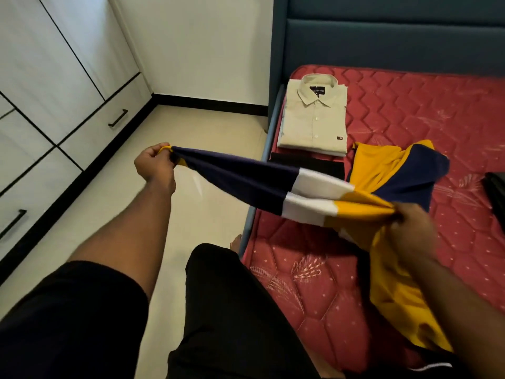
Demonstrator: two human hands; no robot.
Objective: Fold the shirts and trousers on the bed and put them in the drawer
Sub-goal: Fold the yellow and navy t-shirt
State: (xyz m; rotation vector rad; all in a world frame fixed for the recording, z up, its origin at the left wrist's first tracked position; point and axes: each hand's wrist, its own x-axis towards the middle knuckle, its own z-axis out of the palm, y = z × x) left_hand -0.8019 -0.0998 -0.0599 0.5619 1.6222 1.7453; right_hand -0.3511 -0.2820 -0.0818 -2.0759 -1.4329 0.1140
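Red quilted mattress (410, 110) fills the right side, set against a dark teal padded headboard (382, 36), with pale floor tiles (191, 149) running along the left and white wardrobe fronts with black handles lining the far side; one low drawer (103, 127) sits shut with its bar handle showing.

Up near the headboard lies a beige collared shirt (314, 119), neatly folded and buttoned, resting on the mattress edge. Just below it, touching its lower edge, sits a flat black folded garment (308, 165). Another dark item (496, 192) peeks in at the right border, too cropped to identify.

And the action: a navy, white and yellow shirt (273, 187) is stretched taut between both hands. The left hand (155, 166) is out over the floor, its grip pinching the end of the navy section, fingers curled tight around the fabric. The right hand (410, 225) is over the mattress, its grip bunched around the yellow part, fingers curled into the gathered cloth. The rest of the shirt spills onto the mattress behind and hangs down below the right forearm. Black trousers on the person's legs show at the bottom, beside the bed frame.
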